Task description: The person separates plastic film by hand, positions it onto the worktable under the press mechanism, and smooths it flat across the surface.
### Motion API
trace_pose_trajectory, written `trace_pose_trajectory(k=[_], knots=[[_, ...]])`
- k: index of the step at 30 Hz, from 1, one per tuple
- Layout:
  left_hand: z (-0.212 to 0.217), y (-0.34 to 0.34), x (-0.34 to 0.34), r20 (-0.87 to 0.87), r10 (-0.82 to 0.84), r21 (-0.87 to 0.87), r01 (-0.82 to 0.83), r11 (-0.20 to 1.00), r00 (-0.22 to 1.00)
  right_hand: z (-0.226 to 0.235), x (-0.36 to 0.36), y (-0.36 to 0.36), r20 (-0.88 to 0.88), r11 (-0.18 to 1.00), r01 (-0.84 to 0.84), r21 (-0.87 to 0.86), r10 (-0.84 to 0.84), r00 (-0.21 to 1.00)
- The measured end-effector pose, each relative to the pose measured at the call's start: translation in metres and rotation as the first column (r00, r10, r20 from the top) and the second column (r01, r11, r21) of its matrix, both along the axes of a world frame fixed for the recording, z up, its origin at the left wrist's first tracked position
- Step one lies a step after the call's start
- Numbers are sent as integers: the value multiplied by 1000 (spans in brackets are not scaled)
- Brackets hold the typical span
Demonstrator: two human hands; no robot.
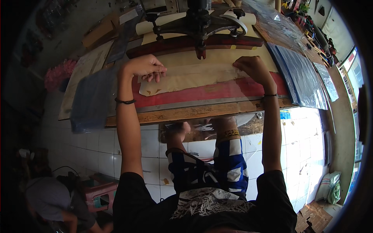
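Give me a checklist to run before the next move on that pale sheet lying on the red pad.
1. Left hand pinning the pale translucent plastic sheet at its left end: ok.
2. Right hand pressing the sheet's right end: ok.
3. Sheet lying flat on the red padded work surface: not ok, it looks wrinkled.
4. Black metal press head clear of both hands: ok, it sits behind them.
5. Sheet square to the pad edge: cannot tell.

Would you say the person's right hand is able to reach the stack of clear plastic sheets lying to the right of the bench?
Probably yes. The right hand rests on the tan sheet, and the clear plastic sheets lie just beside it, with nothing visible in between.
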State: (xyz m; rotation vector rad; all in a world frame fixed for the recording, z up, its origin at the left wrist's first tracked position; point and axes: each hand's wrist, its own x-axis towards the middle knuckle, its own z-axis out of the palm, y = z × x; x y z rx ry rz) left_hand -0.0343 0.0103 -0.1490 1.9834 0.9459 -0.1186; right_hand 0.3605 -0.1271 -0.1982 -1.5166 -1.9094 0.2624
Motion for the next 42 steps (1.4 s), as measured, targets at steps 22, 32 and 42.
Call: trace_pose_trajectory(k=[22, 32, 42], knots=[[-55, -72, 83, -341, -103, 526, 280, 803, 934, 1, -41, -5, 299, 980, 10, 199, -70, 952], [-49, -54, 76, -325, 58, 574, 148, 805, 944, -7, -45, -16, 367, 996, -89, 14, 78, 927], [-52, -49, 74, -335, 274, 619, -8, 785, 901, -6, -49, 7, 536, 995, 48, -83, 4, 844]])
